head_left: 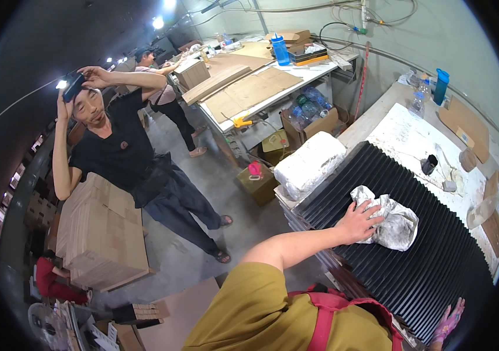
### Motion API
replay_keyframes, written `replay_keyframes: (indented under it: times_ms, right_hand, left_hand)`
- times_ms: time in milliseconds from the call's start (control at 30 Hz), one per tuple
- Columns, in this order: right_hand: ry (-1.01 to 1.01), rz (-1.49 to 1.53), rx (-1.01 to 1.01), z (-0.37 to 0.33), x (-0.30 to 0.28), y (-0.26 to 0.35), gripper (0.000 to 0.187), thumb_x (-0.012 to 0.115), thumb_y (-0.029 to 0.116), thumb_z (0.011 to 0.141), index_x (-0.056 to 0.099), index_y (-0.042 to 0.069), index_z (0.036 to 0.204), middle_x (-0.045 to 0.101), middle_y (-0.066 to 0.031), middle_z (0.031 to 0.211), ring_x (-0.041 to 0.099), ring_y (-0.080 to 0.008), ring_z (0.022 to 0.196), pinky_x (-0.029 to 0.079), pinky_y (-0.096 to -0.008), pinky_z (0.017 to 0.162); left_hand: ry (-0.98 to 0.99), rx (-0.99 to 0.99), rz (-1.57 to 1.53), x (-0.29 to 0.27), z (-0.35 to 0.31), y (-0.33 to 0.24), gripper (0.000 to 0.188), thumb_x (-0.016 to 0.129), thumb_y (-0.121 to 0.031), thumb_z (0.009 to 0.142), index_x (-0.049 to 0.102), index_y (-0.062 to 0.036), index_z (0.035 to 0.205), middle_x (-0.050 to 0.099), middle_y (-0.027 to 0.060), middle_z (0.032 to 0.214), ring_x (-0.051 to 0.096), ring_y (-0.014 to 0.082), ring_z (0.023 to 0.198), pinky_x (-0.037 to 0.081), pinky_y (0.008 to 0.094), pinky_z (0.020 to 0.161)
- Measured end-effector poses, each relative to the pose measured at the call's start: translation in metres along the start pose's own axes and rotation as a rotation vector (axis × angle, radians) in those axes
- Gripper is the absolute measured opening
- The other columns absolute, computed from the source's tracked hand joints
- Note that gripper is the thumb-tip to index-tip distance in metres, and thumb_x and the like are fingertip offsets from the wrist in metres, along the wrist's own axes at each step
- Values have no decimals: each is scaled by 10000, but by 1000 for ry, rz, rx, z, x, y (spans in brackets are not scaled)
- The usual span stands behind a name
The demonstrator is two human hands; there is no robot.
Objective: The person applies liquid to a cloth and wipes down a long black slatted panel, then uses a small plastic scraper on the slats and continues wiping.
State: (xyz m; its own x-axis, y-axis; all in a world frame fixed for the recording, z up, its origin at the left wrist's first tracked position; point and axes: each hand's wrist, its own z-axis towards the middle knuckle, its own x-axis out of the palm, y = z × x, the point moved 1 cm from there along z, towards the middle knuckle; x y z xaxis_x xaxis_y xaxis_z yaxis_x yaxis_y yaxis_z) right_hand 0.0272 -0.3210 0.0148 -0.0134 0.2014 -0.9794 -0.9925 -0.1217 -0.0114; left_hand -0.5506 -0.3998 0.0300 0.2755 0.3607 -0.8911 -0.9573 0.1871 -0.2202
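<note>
While my left hand [355, 227] lies over the crumpled grey-white cloth [400, 225], its fingers are spread, touching the top; that cloth's on the black ribbed stack [431, 257]. Down at the stack's near right corner, my patterned-gloved right hand [450, 320] has fingers outstretched, contact unclear. Beside the stack's left end: a white bundle [311, 164].

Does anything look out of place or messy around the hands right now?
Mildly: the crumpled white cloth under the left hand is smudged grey, so it looks dirty against the neatly aligned black ridged strips. Beyond, a small dark container sits among dark marks on the white board.
</note>
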Motion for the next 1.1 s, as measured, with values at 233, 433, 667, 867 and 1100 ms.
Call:
replay_keyframes:
  times_ms: [233, 433, 667, 867, 1100]
  right_hand:
    - [-62, 8, -96, -2, 9, -13, 497, 404, 307, 986, 373, 58, 1416, 353, -145, 1475, 308, -306, 1374, 209, -395, 1152]
    - [-59, -93, -82, 3, 25, -30, 500, 394, 302, 988, 364, 49, 1418, 352, -136, 1477, 296, -300, 1382, 204, -390, 1155]
    - [-32, -63, -52, 3, 6, -13, 501, 407, 304, 984, 366, 59, 1419, 346, -141, 1479, 288, -305, 1384, 204, -395, 1154]
    - [-23, -34, -85, -3, -39, 28, 583, 418, 508, 938, 531, 64, 1299, 488, -207, 1344, 451, -380, 1235, 336, -447, 1064]
    - [-6, -18, -55, 5, 9, -12, 497, 415, 308, 985, 375, 63, 1415, 347, -154, 1475, 299, -314, 1376, 200, -399, 1155]
  left_hand:
    - [-33, 25, 20, 2, 0, 0, 467, 579, -324, 858, 487, -226, 1305, 360, 75, 1425, 321, 343, 1313, 353, 595, 946]
    - [14, 6, 2, 5, 1, 0, 462, 580, -332, 860, 487, -234, 1302, 351, 76, 1427, 310, 344, 1317, 343, 600, 965]
    - [-12, 13, -13, 5, 1, -1, 468, 584, -342, 859, 490, -236, 1304, 352, 77, 1426, 311, 343, 1314, 336, 607, 969]
    - [36, -25, -38, 1, 0, 0, 432, 572, -341, 870, 508, -231, 1283, 366, 82, 1420, 287, 348, 1341, 304, 603, 1006]
    - [18, -19, 6, 7, -1, 2, 449, 572, -346, 866, 492, -258, 1299, 350, 64, 1427, 296, 341, 1331, 331, 600, 983]
